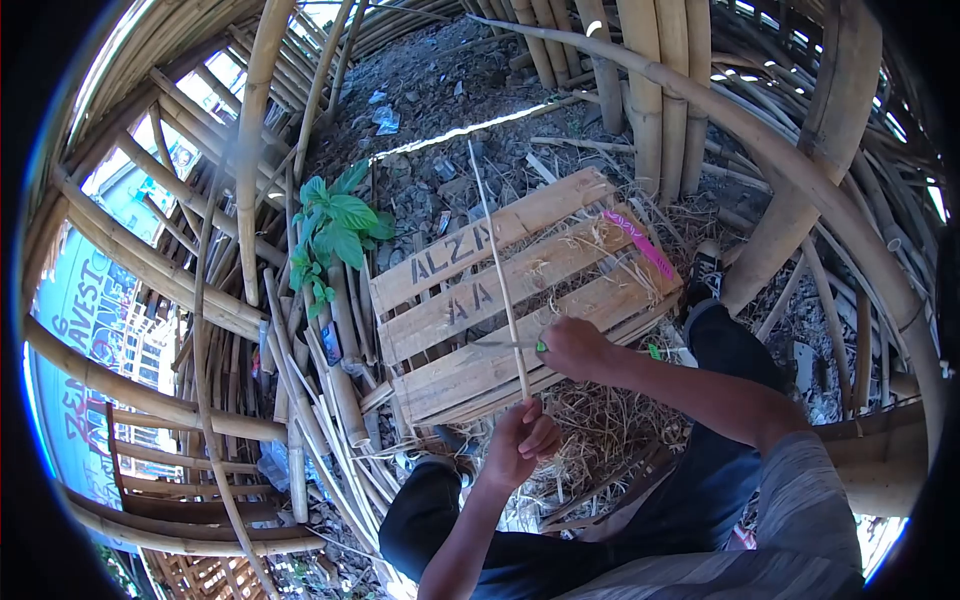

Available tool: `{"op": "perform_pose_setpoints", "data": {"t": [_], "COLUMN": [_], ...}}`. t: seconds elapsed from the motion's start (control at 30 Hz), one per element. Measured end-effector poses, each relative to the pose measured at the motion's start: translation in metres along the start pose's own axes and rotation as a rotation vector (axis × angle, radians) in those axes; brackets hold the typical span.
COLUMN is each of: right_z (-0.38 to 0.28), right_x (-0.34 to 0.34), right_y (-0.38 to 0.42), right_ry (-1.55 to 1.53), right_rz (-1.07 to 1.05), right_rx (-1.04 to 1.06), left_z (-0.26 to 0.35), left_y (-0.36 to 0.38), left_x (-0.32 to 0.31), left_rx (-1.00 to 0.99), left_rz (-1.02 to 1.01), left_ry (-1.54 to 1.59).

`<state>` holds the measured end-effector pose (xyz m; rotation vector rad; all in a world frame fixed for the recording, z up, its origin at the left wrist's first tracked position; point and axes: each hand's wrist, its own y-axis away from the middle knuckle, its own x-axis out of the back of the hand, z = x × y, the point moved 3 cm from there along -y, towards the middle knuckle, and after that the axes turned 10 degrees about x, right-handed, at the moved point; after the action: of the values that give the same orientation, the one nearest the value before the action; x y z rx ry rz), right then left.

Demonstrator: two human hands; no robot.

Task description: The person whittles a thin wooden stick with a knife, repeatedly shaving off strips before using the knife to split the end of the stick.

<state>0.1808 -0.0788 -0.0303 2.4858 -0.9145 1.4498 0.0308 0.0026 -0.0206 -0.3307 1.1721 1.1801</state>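
Note:
My left hand is closed round the lower end of a long thin bamboo strip, which rises over a slatted wooden crate. To the right of the strip, my right hand grips the green handle of a knife. The knife's thin blade points left and crosses the strip a little above my left hand. Dark lettering marks the crate's slats, and a pink strip lies along its right end.
Bamboo poles stand at the back right, and a bamboo lattice runs along the left. A leafy plant grows beside the crate. Dry shavings lie between my legs. Split bamboo strips lie at the lower left.

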Motion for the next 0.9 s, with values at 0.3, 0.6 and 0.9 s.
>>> {"op": "perform_pose_setpoints", "data": {"t": [0.3,0.6,0.9], "right_z": [0.001,0.002,-0.001], "right_x": [-0.012,-0.009,-0.016], "right_y": [-0.002,-0.003,-0.001], "right_ry": [0.148,0.186,0.192], "right_rz": [-0.133,-0.003,-0.029], "right_rx": [0.128,0.203,0.165], "left_z": [-0.006,-0.007,-0.009], "left_y": [-0.001,0.002,-0.002], "left_x": [0.014,0.005,0.014], "left_rx": [0.018,-0.047,-0.041], "left_rz": [0.256,0.191,0.169], "left_ry": [-0.211,-0.008,-0.062]}}
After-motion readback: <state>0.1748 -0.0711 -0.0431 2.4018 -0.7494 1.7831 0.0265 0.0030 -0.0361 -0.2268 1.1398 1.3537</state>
